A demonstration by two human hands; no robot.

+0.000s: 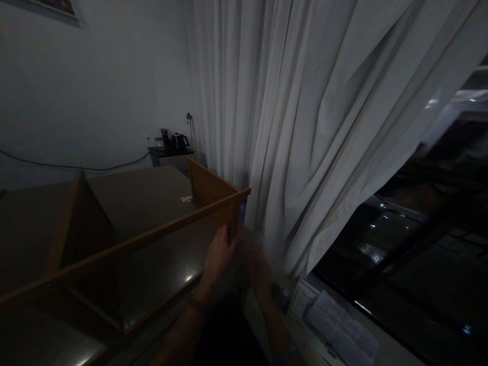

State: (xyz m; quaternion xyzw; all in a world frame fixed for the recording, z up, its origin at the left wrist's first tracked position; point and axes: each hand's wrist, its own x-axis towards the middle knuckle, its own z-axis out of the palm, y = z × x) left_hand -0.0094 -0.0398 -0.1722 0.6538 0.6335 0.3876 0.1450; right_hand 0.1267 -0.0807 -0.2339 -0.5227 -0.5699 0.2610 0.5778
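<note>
A brown wooden frame [160, 231], with boards standing up from a dark flat surface, reaches from the lower left to the middle of the head view. My left hand [221, 251] is at its near right corner, thumb and fingers closed on the upright end board [231, 216]. Just to the right, my right hand [258, 269] is raised close to that same corner. Its fingers are dim and blurred, so whether they hold anything cannot be made out.
Long white curtains [282, 127] hang right behind the corner. A dark window [412, 244] lies to the right, with papers [341, 328] and a white box [303, 300] below it. At the back, a black kettle [178, 141] stands on a small cabinet [171, 154]. A cable [87, 168] runs along the wall.
</note>
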